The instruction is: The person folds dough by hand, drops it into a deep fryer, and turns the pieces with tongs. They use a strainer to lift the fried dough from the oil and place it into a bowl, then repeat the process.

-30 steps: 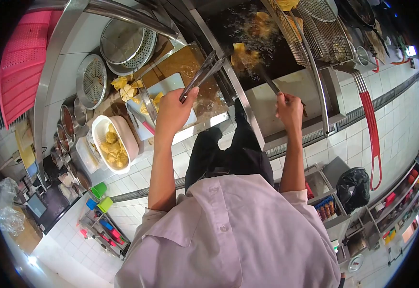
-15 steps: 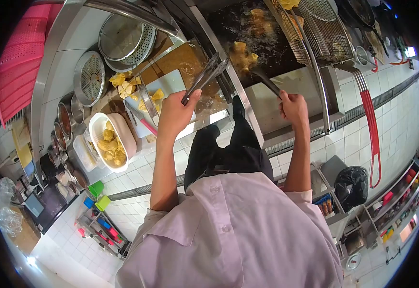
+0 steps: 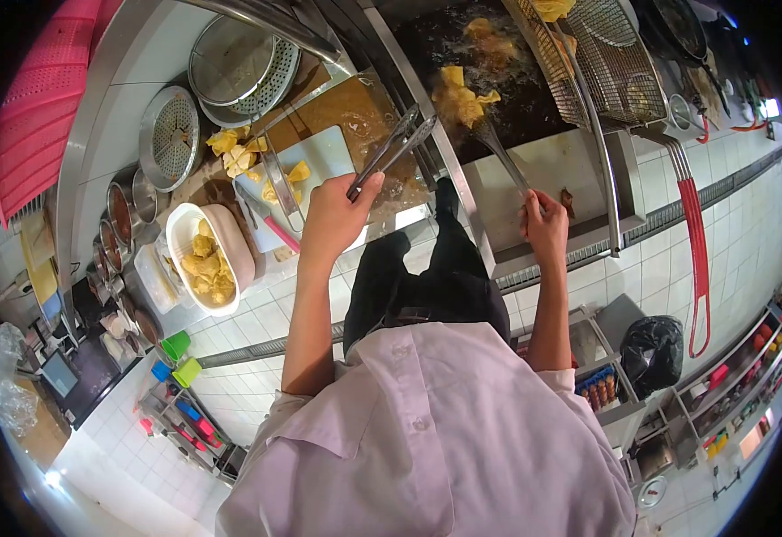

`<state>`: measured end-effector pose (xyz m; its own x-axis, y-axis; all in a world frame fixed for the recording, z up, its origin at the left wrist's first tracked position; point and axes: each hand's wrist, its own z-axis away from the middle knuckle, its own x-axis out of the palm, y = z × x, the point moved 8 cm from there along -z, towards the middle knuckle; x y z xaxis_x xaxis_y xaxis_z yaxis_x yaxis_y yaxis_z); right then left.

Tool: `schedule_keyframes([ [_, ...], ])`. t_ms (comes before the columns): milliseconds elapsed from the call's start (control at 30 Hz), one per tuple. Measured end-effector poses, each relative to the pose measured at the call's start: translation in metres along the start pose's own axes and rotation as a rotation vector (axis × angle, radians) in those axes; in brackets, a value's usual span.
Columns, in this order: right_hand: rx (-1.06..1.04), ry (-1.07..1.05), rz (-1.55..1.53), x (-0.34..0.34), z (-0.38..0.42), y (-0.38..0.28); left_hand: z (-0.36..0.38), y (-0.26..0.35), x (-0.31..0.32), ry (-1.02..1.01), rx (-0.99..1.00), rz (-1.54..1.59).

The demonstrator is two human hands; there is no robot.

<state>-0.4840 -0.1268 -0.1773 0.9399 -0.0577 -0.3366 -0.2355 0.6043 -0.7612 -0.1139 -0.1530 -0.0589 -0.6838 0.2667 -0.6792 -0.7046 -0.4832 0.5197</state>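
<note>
Closed round a pair of metal tongs [image 3: 393,150], my left hand [image 3: 341,210] is over the front of the counter, near a white cutting board [image 3: 315,161]. The tongs point up toward the fryer's edge, with nothing visible between their tips. My right hand [image 3: 545,224] grips the handle of a metal spatula [image 3: 500,154]. Its far end is at a yellow-brown fried piece [image 3: 464,98] in the dark oil of the fryer [image 3: 534,98]. Another fried piece [image 3: 491,43] lies farther back in the bubbling oil.
Wire baskets [image 3: 619,76], one with a red handle [image 3: 693,242], sit at the fryer's right. A white tub [image 3: 176,246] of battered pieces, a pink-handled knife [image 3: 282,233], yellow folded pieces [image 3: 234,152] and steel strainers [image 3: 169,139] are on the left. A metal rail crosses the top left.
The spatula's far end has come up out of the oil, and the near fried piece looks raised and turned. My left hand and the tongs have shifted slightly right.
</note>
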Motion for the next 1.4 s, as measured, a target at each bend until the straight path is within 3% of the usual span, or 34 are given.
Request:
schedule_keyframes([
  [267,0.019,-0.023,-0.195,-0.002,0.004,0.030,-0.003,0.010,0.003,0.022,0.044,0.005],
  [667,-0.013,-0.026,-0.177,-0.013,0.000,0.035,-0.001,0.020,0.007,-0.017,0.035,-0.058],
  [767,-0.025,-0.006,-0.157,-0.017,0.000,0.036,-0.003,0.044,0.010,0.155,0.288,-0.136],
  [867,-0.134,0.037,-0.046,-0.023,0.002,0.028,-0.020,0.087,0.017,0.275,0.473,-0.429],
  [1067,-0.204,0.090,0.107,-0.036,0.006,0.016,-0.099,0.138,0.069,0.089,0.721,-0.630],
  [1167,-0.184,0.108,0.029,-0.040,0.005,0.028,-0.112,0.146,0.101,0.142,0.834,-0.786],
  [1400,-0.141,0.158,-0.111,-0.046,0.011,0.044,-0.118,0.179,0.123,-0.014,0.704,-0.810],
])
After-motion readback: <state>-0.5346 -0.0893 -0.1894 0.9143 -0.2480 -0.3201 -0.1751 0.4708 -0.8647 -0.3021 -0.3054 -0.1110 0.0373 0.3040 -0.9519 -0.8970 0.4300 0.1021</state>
